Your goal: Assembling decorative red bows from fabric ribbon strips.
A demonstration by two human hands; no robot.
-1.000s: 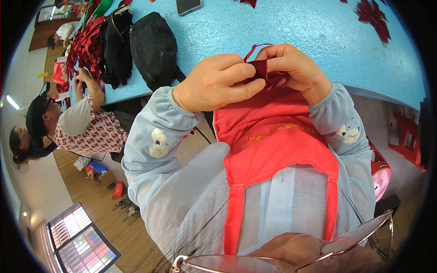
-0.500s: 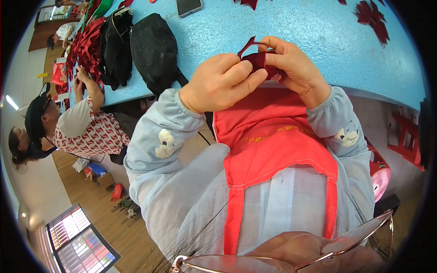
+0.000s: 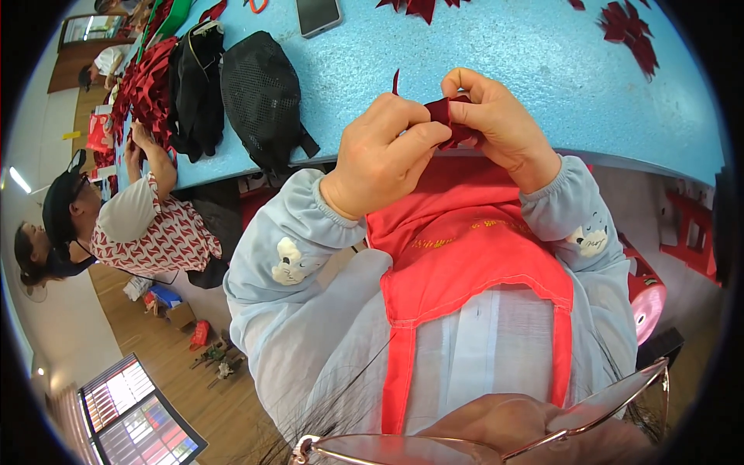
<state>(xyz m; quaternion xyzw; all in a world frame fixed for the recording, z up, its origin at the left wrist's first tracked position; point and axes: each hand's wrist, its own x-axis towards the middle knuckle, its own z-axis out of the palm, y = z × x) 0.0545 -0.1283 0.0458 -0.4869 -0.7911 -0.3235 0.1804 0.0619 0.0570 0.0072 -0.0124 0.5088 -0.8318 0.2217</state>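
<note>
Above the near edge of the table, both my hands are closed on a dark red piece of cloth [image 3: 439,111] with pointed, folded ends. My left hand [image 3: 380,159] pinches its left side, fingers curled with the knuckles up. A thin dark red tip sticks up behind that hand. With thumb and fingers, my right hand [image 3: 508,132] grips the other side, where several folds bunch together. The fingers hide much of the cloth's shape. Just below lies the red apron [image 3: 465,256] that I wear.
On the blue table [image 3: 504,54] are a phone [image 3: 318,15], a black mesh bag [image 3: 262,97], another black bag [image 3: 198,97] and dark red cloth pieces [image 3: 629,37]. At left, a co-worker [image 3: 151,236] handles a dark red pile [image 3: 147,89]. A red stool [image 3: 690,236] stands at right.
My left hand has come slightly nearer to me and turned, with its knuckles higher. The loose strip that curved between my hands now shows only as a tip behind the left one.
</note>
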